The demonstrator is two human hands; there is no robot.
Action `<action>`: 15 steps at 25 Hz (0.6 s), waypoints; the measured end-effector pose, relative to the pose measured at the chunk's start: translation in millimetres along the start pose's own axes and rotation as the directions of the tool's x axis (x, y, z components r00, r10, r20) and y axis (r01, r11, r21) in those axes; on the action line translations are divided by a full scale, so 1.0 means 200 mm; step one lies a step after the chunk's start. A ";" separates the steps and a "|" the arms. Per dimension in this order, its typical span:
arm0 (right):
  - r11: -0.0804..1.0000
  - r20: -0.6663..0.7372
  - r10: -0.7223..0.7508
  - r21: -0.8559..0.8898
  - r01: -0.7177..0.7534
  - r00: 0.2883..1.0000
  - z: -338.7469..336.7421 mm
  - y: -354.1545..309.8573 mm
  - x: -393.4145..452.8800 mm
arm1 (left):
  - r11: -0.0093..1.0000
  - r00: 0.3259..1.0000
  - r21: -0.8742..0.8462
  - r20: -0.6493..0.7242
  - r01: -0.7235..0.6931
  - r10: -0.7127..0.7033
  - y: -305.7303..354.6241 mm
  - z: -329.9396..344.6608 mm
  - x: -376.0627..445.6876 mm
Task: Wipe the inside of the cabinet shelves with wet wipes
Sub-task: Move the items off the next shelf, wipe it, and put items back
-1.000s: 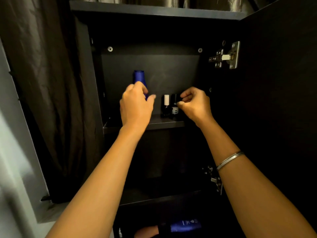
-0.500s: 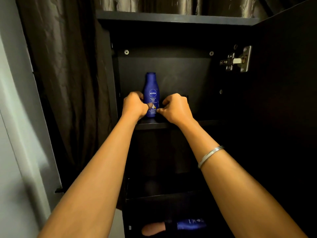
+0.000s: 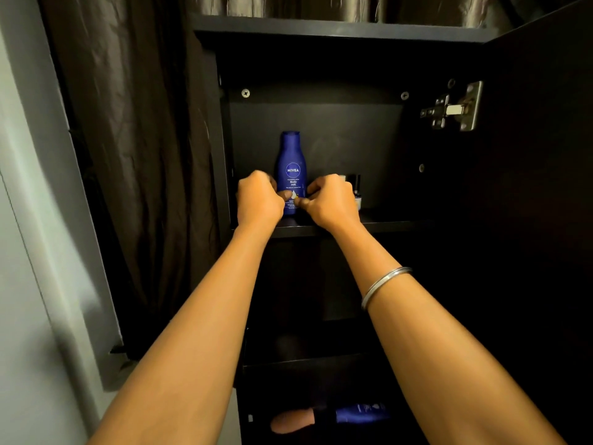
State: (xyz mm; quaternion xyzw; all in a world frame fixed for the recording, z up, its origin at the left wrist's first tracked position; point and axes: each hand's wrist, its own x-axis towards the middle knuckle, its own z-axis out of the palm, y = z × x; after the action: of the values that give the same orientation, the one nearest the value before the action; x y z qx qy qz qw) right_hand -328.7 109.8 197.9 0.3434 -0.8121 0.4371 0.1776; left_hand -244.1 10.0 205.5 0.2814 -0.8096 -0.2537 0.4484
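We see a dark upper shelf [image 3: 385, 225] inside the cabinet, carrying 1 blue Nivea bottle [image 3: 291, 168] standing upright towards its left end. Just right of it stand small dark bottles [image 3: 355, 191], partly hidden, count unclear. On a lower shelf [image 3: 288, 367], nothing can be made out in the dark.

Dim, warm light on forearms; cabinet [image 3: 321, 139] interior deep in shadow, wide-angle bowing at edges.

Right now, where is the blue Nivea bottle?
In the head view, the blue Nivea bottle stands upright at the left end of the upper cabinet shelf, between the left hand and right hand, which touch its lower part.
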 end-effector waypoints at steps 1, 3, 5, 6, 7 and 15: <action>1.000 0.004 0.000 0.002 0.000 1.000 0.00 0.00 0.00 | 1.000 1.000 -0.001 0.000 -0.010 0.010 0.00 0.00 0.00; 1.000 -0.040 0.003 0.009 -0.003 0.999 -0.03 0.00 -0.03 | 1.000 1.000 -0.023 0.019 -0.005 0.006 0.00 0.01 -0.01; 1.000 -0.225 0.002 -0.004 -0.003 0.974 -0.08 0.02 -0.05 | 0.998 0.999 -0.052 0.041 0.020 -0.017 -0.01 0.00 0.00; 1.000 -0.325 -0.003 -0.023 -0.005 0.946 -0.12 0.03 -0.06 | 0.998 0.998 -0.063 0.048 0.030 -0.027 -0.01 0.00 0.00; 0.999 -0.385 -0.001 -0.045 -0.017 0.923 -0.16 0.05 -0.07 | 0.997 0.998 -0.072 0.052 0.034 -0.031 -0.01 0.00 0.00; 0.962 -0.204 0.098 -0.232 -0.145 0.974 -0.16 0.06 -0.05 | 0.995 0.997 -0.096 0.067 0.040 -0.033 -0.01 0.00 -0.01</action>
State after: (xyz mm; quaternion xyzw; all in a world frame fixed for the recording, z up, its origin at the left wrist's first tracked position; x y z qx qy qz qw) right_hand -330.7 145.5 201.7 0.2249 -0.8587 0.3743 0.2682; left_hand -243.5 9.4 203.1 0.2657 -0.8051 -0.3100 0.4303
